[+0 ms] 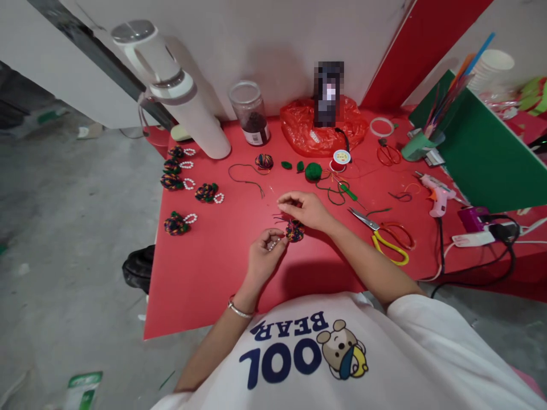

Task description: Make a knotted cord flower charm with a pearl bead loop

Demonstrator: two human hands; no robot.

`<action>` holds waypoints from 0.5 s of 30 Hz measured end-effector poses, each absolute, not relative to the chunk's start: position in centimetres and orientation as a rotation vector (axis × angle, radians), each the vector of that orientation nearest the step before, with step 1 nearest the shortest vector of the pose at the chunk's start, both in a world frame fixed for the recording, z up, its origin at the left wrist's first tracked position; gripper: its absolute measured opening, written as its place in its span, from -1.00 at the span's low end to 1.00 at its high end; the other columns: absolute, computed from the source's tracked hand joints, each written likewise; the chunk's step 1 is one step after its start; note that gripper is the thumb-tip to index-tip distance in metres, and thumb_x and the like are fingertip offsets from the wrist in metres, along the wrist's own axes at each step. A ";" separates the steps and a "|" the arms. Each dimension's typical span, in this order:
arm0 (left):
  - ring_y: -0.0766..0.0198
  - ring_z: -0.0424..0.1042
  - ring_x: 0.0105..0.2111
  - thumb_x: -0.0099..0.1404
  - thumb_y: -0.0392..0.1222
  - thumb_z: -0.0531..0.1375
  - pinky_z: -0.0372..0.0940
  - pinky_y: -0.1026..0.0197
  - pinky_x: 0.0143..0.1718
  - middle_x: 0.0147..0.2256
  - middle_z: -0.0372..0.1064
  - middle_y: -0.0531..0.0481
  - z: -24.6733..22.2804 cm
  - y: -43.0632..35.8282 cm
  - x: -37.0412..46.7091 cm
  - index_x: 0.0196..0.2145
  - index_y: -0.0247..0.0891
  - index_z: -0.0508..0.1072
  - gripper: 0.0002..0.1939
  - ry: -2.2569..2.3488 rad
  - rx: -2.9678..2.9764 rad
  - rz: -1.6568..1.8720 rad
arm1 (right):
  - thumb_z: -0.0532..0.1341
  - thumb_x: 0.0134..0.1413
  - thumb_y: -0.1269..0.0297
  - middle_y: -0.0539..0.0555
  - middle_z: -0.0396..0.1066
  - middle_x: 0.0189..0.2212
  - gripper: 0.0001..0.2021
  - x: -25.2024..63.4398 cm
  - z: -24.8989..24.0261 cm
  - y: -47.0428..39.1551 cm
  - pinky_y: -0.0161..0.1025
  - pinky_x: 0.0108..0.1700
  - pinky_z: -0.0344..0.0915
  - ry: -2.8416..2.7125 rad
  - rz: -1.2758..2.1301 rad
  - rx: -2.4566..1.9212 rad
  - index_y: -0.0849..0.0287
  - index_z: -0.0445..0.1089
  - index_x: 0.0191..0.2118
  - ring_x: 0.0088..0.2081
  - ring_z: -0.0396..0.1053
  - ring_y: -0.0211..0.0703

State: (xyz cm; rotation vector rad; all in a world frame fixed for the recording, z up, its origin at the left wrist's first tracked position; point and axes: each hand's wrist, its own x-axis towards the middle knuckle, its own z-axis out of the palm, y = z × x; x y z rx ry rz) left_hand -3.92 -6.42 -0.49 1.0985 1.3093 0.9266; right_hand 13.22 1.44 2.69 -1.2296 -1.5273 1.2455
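Observation:
A small multicoloured yarn piece (294, 231), with loose thread ends sticking out to its left, is between my hands above the red table. My left hand (265, 253) is closed, pinching the piece's left edge, and a short string of white beads (272, 245) shows among its fingers. My right hand (305, 209) arches over the top of the piece with thumb and fingertips drawn together beyond the thread ends. Whether a thread lies in that pinch is too small to see.
Several finished yarn pieces with bead loops (177, 223) lie at the left. Behind are a yarn ball (264, 162), green yarn (313, 171), a thread spool (341, 160) and a jar (250, 114). Scissors (380, 233), a glue gun (438, 193) and cables are at the right.

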 end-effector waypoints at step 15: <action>0.38 0.31 -0.52 0.19 -0.03 0.37 0.29 0.27 -0.42 -0.52 0.40 0.02 -0.1 -3.4 -2.2 -0.32 -0.29 0.62 -0.75 1.153 1.047 0.965 | 0.34 0.01 0.10 0.02 0.51 -0.40 -0.75 14.1 3.5 -0.7 -0.26 -0.23 0.41 -1.224 1.352 -1.221 0.17 0.44 -0.29 -0.36 0.45 -0.23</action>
